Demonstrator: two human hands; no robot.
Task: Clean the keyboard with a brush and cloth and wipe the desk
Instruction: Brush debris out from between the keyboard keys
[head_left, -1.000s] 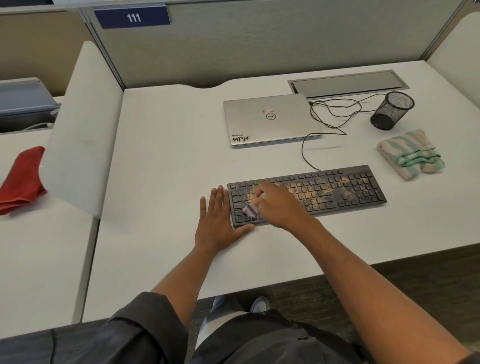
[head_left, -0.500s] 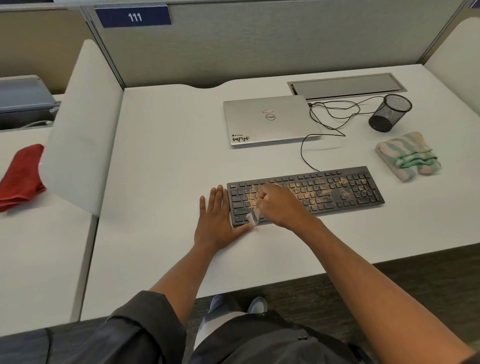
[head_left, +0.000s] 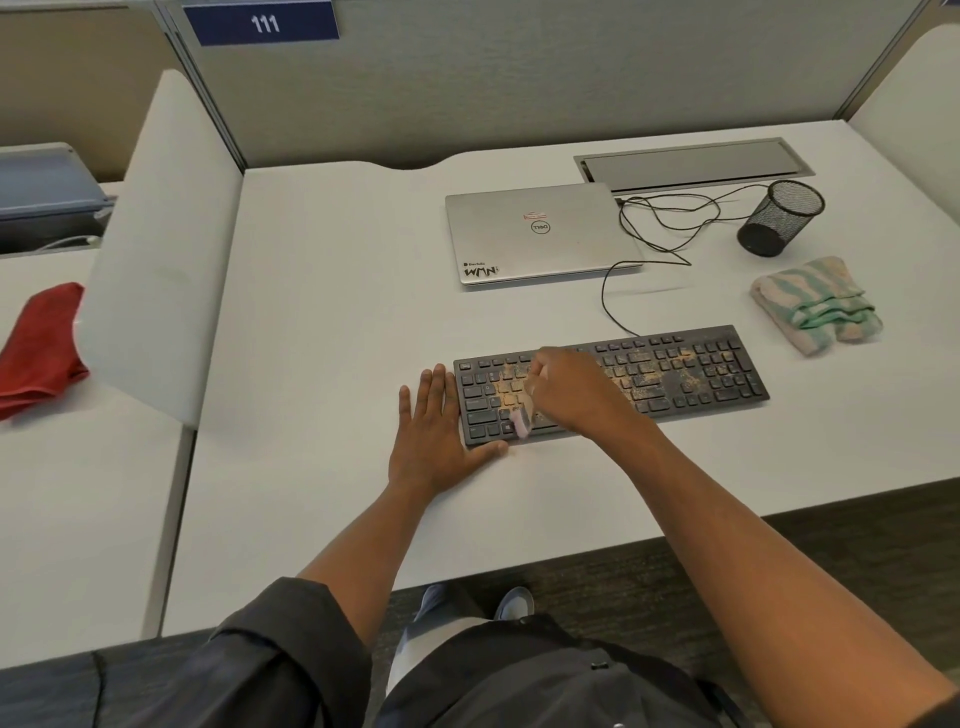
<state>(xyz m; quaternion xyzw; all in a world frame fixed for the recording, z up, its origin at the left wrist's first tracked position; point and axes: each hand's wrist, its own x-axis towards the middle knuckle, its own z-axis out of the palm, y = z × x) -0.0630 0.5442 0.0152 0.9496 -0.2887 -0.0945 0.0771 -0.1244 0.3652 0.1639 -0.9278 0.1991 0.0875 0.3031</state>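
Since a second ago the right hand (head_left: 569, 395), fingers curled round a small pinkish brush (head_left: 521, 422), has swept slightly rightward over the keyboard (head_left: 685, 376); left hand (head_left: 434, 434) lies flat beside it. Grit may scatter onto the desk (head_left: 337, 312) below the brush

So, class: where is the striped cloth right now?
In the head view the striped cloth lies folded on the desk at the right, just beyond the keyboard's right end and in front of the mesh cup.

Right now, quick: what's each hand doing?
Left hand: open, flat on the desk, touching the keyboard at its left end.
Right hand: grips the brush over the keys.
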